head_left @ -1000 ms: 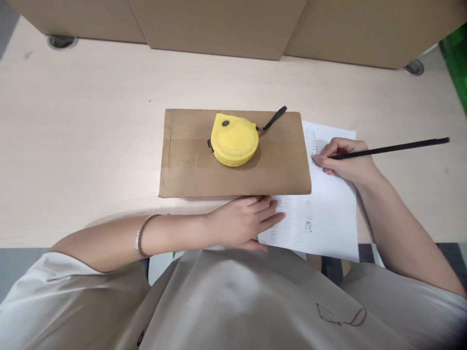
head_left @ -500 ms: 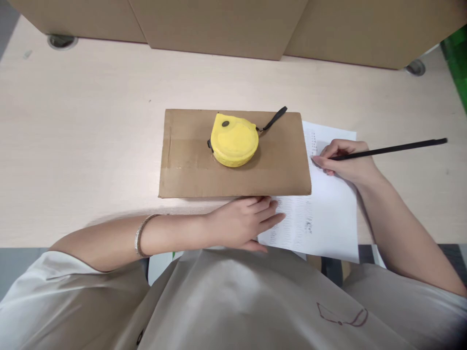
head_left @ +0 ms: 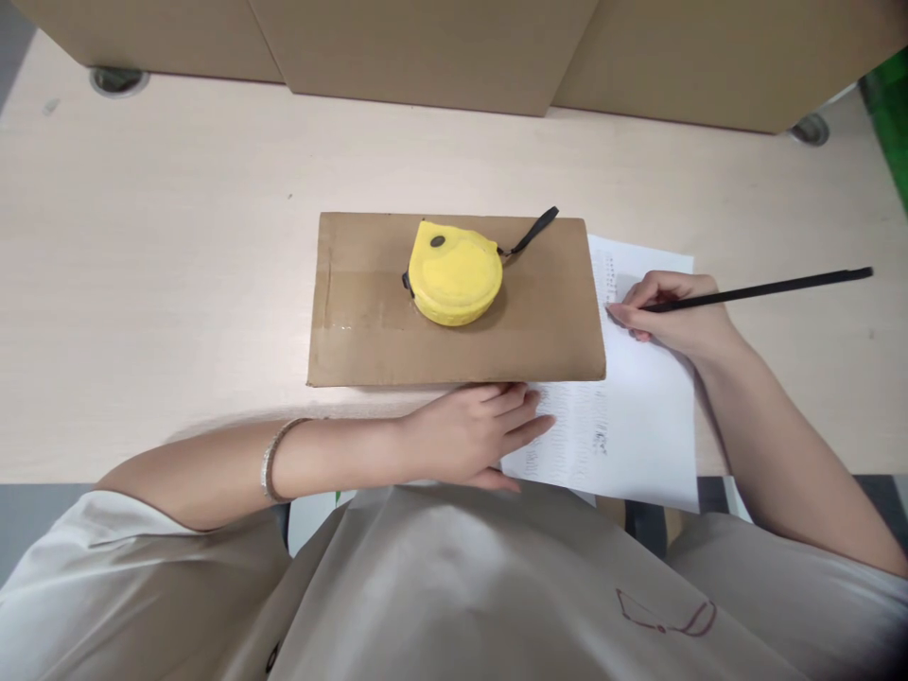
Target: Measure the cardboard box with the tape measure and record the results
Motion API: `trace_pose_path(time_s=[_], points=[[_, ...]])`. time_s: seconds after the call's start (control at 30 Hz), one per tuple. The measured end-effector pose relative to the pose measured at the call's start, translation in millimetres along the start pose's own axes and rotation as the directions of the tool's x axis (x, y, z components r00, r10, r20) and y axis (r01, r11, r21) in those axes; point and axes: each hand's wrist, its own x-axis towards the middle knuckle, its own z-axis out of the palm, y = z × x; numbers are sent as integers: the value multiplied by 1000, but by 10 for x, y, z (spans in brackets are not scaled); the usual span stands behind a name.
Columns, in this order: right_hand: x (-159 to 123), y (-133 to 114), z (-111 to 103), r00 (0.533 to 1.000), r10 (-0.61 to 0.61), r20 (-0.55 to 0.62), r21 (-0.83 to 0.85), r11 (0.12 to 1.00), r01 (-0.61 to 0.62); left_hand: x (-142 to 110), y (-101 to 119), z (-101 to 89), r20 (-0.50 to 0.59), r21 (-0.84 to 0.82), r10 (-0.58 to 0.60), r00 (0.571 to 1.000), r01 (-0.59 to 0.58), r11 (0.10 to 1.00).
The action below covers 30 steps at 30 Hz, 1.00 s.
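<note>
My right hand (head_left: 671, 307) is closed around a long black pencil (head_left: 787, 286), whose tip end rests near the upper left part of a white paper sheet (head_left: 653, 407). Rows of small handwritten marks cover part of the sheet. My left hand (head_left: 479, 435) lies with fingers stretched over the sheet's lower left corner, just below the front edge of a cardboard box (head_left: 546, 331). On top of the box sits a yellow tape measure (head_left: 454, 274) with a black wrist strap (head_left: 537, 230). The box hides part of the paper.
Large cardboard panels (head_left: 426, 47) stand along the back of the pale wooden table (head_left: 177, 236). Round metal cable grommets are set in the tabletop at the back left (head_left: 118, 81) and back right (head_left: 810, 130). The table's front edge is close to my body.
The pencil's rear end has shifted very slightly outward to the right. My left hand, the box and the tape measure stay where they were.
</note>
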Motion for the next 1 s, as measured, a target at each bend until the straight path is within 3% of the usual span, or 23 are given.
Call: trace_pose_path(time_s=[0.5, 0.6, 0.7, 0.77, 0.87, 1.0], points=[[30, 74, -35, 999, -18, 28, 18, 1000, 17, 22, -3, -42, 81, 19, 2, 997, -4, 1000], [48, 46, -90, 997, 28, 65, 37, 999, -30, 28, -3, -36, 78, 27, 1, 997, -3, 1000], [68, -31, -153, 989, 146, 17, -130, 981, -142, 29, -1, -28, 60, 34, 0, 998, -2, 999], [80, -96, -175, 978, 195, -74, -362, 909, -208, 27, 0, -28, 57, 40, 3, 998, -5, 999], [96, -160, -145, 984, 144, -105, -686, 705, -176, 25, -2, -28, 48, 42, 5, 999, -7, 999], [97, -120, -18, 993, 86, -86, -879, 463, -116, 25, -13, -3, 36, 57, 16, 999, -18, 998]])
